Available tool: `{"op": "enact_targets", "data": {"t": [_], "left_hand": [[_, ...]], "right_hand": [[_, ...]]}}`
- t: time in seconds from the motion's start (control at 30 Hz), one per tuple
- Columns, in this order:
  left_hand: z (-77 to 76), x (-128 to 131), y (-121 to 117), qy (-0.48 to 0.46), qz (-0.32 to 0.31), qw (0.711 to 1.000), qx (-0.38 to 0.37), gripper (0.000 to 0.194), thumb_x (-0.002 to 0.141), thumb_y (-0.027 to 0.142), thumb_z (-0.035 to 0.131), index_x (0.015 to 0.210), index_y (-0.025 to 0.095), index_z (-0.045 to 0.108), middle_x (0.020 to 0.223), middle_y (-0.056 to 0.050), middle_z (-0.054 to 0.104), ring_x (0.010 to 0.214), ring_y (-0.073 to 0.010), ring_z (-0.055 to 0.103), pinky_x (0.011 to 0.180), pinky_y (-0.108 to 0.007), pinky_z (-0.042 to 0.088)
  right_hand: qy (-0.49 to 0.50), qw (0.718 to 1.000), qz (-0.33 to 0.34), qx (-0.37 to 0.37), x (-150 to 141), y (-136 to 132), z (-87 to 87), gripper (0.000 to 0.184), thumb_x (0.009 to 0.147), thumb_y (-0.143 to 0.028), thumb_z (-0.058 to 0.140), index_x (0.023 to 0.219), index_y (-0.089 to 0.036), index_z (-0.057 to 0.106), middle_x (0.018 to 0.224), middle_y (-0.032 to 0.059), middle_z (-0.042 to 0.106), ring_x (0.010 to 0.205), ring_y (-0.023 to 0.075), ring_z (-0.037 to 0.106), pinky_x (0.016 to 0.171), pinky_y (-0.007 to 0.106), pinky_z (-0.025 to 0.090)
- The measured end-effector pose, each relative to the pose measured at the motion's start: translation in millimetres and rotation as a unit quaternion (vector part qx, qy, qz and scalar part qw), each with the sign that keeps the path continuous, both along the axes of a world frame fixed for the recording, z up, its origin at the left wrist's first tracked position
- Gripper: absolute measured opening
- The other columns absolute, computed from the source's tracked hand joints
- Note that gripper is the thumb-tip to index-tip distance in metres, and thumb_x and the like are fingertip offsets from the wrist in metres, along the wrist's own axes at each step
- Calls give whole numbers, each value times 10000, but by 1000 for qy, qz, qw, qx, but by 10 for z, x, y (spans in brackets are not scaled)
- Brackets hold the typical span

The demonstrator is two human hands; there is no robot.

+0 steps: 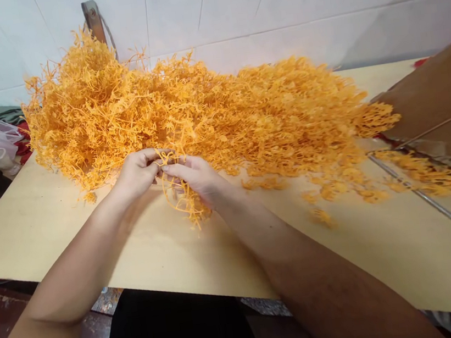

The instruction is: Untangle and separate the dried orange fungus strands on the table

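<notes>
A broad, flat, pale-yellow tabletop (157,255) bears a long, bushy heap of frilly orange strands (139,114). Its right end trails by a bent, shiny metal rod (442,210), where a tug could snag it. Before the heap, the left hand (137,175) and right hand (199,178), fingers pinched narrow, hold a thin, curly orange sprig (194,209); pulling tangled stems too hard could snap it.

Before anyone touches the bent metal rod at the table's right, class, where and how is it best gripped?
Probably pinch the bent metal rod across its thin bar at the near bend, coming from the person's side: that stretch is exposed, while orange sprays overlap it farther back.
</notes>
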State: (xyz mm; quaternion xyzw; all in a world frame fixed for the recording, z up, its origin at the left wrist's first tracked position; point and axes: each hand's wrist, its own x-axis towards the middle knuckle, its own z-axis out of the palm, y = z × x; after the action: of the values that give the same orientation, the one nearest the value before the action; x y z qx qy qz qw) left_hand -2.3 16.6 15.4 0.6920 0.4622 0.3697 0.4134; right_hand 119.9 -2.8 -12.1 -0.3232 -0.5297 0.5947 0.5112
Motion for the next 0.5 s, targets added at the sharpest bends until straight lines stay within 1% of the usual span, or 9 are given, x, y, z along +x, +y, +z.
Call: {"op": "enact_targets", "data": {"t": [0.07,0.1,0.17,0.23,0.27,0.33,0.37,0.43,0.5], "left_hand": [[13,32,-2,-19,14,998,-55,232,691,11,436,750,108,639,516,42,525,405,-26,405,414,-153,344],[10,33,13,-33,25,997,-70,197,706,24,446,731,102,625,474,53,486,382,-23,387,399,-149,333],[-5,-17,78,-69,67,992,-81,133,752,84,470,700,102,592,432,66,440,352,-19,367,376,-145,310],[-13,-140,175,-106,120,984,-81,143,793,151,472,695,108,567,423,72,424,329,-13,342,354,-140,270],[-9,-218,223,-123,142,979,-81,156,805,171,467,699,109,563,425,73,419,326,-10,333,349,-137,251],[24,-369,292,-151,152,973,-85,159,809,210,479,731,110,575,453,68,429,346,-7,353,353,-133,248],[51,-427,306,-158,145,973,-82,161,803,237,496,755,113,586,480,62,447,367,-8,373,361,-132,259],[121,-483,289,-157,121,978,-56,183,776,292,543,807,124,607,549,46,499,413,-9,408,379,-131,285],[209,-458,220,-133,101,986,-8,215,746,316,582,861,138,620,608,30,547,441,-11,418,392,-134,298]], "right_hand": [[-52,998,7,28,4,9,0,175,743,-313,526,667,-156,532,549,-47,427,514,55,390,532,204,348],[-80,996,6,43,4,-2,4,175,761,-301,494,667,-156,523,555,-45,417,529,58,391,536,204,341],[-149,987,12,65,-11,-64,27,172,770,-267,463,639,-159,489,544,-49,372,527,58,367,516,205,307],[-211,973,54,78,-60,-166,55,185,768,-252,459,605,-166,444,533,-56,322,502,56,317,482,213,259],[-223,967,83,87,-97,-218,62,194,770,-260,462,602,-169,428,539,-57,311,500,56,303,476,216,247],[-207,964,135,97,-179,-290,48,190,778,-295,477,641,-171,431,569,-55,320,517,59,307,487,215,259],[-188,967,147,93,-215,-301,27,180,782,-313,483,678,-171,442,588,-54,334,530,61,318,498,214,274],[-160,975,141,71,-260,-270,-30,180,790,-339,482,737,-169,451,621,-51,356,550,63,340,522,213,298],[-152,980,111,59,-262,-200,-86,209,809,-360,453,723,-172,426,624,-50,346,550,61,342,533,213,305]]}}
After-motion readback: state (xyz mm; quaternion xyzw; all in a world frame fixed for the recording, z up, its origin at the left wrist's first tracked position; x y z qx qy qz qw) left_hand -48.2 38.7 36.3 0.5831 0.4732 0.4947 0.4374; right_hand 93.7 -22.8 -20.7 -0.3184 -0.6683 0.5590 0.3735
